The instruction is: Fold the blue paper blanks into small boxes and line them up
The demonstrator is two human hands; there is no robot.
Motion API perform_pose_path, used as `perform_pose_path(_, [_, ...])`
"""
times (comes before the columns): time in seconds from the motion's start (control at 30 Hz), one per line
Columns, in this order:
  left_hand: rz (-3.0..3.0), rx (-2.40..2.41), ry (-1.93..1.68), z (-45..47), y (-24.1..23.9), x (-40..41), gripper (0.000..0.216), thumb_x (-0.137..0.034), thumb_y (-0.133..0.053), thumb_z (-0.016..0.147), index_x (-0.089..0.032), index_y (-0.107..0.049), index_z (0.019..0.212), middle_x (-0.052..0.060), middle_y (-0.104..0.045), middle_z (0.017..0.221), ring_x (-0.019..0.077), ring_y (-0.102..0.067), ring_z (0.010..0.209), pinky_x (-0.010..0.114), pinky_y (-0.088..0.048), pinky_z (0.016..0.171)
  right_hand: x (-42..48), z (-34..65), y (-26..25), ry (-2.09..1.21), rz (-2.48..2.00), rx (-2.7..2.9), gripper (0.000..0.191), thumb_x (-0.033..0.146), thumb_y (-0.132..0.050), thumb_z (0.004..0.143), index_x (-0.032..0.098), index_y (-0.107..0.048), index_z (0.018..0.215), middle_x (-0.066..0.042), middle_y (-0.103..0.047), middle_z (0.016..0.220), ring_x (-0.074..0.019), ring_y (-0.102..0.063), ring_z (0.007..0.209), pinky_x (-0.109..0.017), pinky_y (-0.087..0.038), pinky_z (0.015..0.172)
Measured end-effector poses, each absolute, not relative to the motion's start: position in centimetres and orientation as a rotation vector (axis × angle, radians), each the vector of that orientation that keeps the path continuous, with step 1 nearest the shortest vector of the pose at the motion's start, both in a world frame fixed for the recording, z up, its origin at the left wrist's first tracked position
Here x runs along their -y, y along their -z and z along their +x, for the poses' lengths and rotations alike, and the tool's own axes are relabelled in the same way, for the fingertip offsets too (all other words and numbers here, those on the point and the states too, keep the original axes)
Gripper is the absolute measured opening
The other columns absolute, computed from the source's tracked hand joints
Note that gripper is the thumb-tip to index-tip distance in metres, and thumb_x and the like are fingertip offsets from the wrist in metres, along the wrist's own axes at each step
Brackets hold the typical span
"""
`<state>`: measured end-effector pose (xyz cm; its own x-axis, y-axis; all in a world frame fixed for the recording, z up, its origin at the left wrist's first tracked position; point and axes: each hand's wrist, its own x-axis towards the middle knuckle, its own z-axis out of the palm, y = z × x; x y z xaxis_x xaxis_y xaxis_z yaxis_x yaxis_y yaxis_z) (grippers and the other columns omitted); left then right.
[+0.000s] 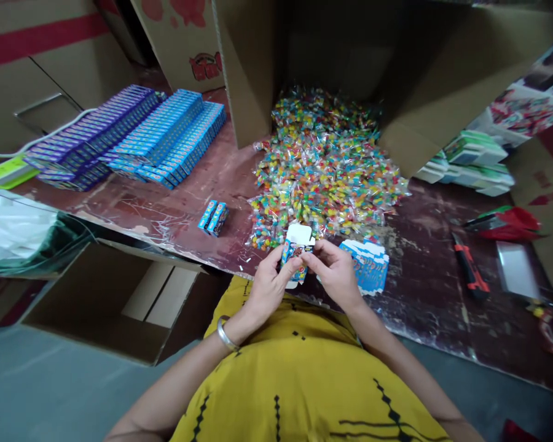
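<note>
Between my two hands is a small blue candy box [299, 245] with its white top flap standing up. My left hand [273, 279] grips its left side, thumb across the front. On the right side, the fingers of my right hand [335, 270] close on the box's edge. Just right of that hand lies a fanned stack of flat blue cartons [371, 267]. Beyond the box spreads a big heap of clear packets of coloured candies [327, 166]. Two closed blue boxes [213, 217] stand to the left on the table.
Rows of blue boxes [179, 138] and purple boxes [96, 132] stand at the back left. A large carton [249, 73] lies open behind the candy heap. A red-and-black cutter [470, 267] and a red packet [511, 224] lie at right. An open cardboard box [92, 307] sits below the table's left edge.
</note>
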<state>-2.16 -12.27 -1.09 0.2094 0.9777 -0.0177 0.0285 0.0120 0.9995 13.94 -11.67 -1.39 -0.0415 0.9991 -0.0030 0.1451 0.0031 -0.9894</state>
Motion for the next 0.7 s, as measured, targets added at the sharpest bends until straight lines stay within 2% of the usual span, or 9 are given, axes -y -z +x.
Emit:
perform_pose_path(0.17, [1.106,-0.994,-0.986,-3.2,0.8,12.0,0.033,-0.04,-0.063,0.085,-0.015,-0.067,0.107,0.005,-0.068,0.096,0.0152,-0.059,0.079,0.024,-0.047,0.07,11.3,13.9,1.6,-1.188,-1.259,1.311,0.024,0.042,-0.069,0.081,0.02,-0.062,0.08,0.0,-0.06,0.073,-0.0143,-0.054,0.066,-0.026,-0.045,0.061])
perform_pose_path(0.23, [1.043,-1.027,-1.041,-3.3,0.7,12.0,0.035,-0.035,-0.07,0.08,-0.015,-0.066,0.109,0.005,-0.068,0.093,0.0143,-0.06,0.076,0.024,-0.048,0.068,11.4,13.5,1.5,-1.161,-1.232,1.278,0.024,0.039,-0.071,0.08,0.021,-0.065,0.094,0.0,-0.062,0.076,-0.0149,-0.056,0.068,-0.026,-0.046,0.063])
perform_pose_path(0.3, [1.003,-1.032,-1.129,-3.2,0.7,12.1,0.047,-0.03,-0.074,0.077,-0.019,-0.059,0.12,0.003,-0.067,0.088,0.0138,-0.061,0.074,0.025,-0.05,0.068,11.7,13.0,1.5,-1.084,-1.207,1.237,0.035,0.034,-0.071,0.08,0.024,-0.062,0.113,0.001,-0.063,0.078,-0.0146,-0.057,0.069,-0.026,-0.047,0.064])
perform_pose_path(0.37, [1.024,-1.027,-1.195,-3.0,0.7,12.3,0.059,-0.027,-0.075,0.076,-0.024,-0.05,0.13,0.0,-0.064,0.084,0.0127,-0.06,0.073,0.024,-0.05,0.067,12.0,12.5,1.5,-1.005,-1.188,1.225,0.04,0.03,-0.069,0.082,0.027,-0.06,0.121,0.001,-0.063,0.081,-0.0142,-0.058,0.07,-0.026,-0.047,0.065])
perform_pose_path(0.43, [1.098,-1.037,-1.188,-3.0,0.8,12.4,0.057,-0.026,-0.074,0.077,-0.025,-0.052,0.129,-0.001,-0.06,0.082,0.0103,-0.056,0.068,0.021,-0.048,0.062,12.2,12.3,1.7,-0.964,-1.178,1.258,0.033,0.03,-0.066,0.084,0.027,-0.064,0.117,0.0,-0.062,0.082,-0.0139,-0.057,0.07,-0.026,-0.046,0.065])
perform_pose_path(0.53, [1.183,-1.045,-1.103,-3.4,1.1,12.4,0.041,-0.027,-0.071,0.079,-0.022,-0.061,0.118,-0.001,-0.057,0.079,0.0079,-0.05,0.061,0.019,-0.043,0.055,12.1,12.5,2.0,-0.963,-1.186,1.326,0.023,0.03,-0.064,0.086,0.026,-0.067,0.108,0.002,-0.057,0.075,-0.0128,-0.053,0.064,-0.026,-0.042,0.059])
perform_pose_path(0.63, [1.169,-0.983,-1.004,-3.9,1.3,12.2,0.036,-0.029,-0.069,0.081,-0.021,-0.062,0.115,0.001,-0.062,0.084,0.0104,-0.057,0.067,0.021,-0.047,0.06,11.9,12.9,2.2,-0.94,-1.21,1.378,0.011,0.031,-0.062,0.088,0.024,-0.066,0.095,0.002,-0.059,0.073,-0.013,-0.053,0.063,-0.027,-0.043,0.06])
perform_pose_path(0.7, [1.128,-0.935,-0.951,-4.1,1.4,12.2,0.035,-0.029,-0.069,0.081,-0.02,-0.061,0.115,0.003,-0.065,0.089,0.0138,-0.062,0.075,0.023,-0.05,0.067,11.7,13.1,2.2,-0.885,-1.219,1.428,0.009,0.031,-0.062,0.088,0.023,-0.065,0.085,0.0,-0.063,0.079,-0.0147,-0.058,0.07,-0.028,-0.046,0.066])
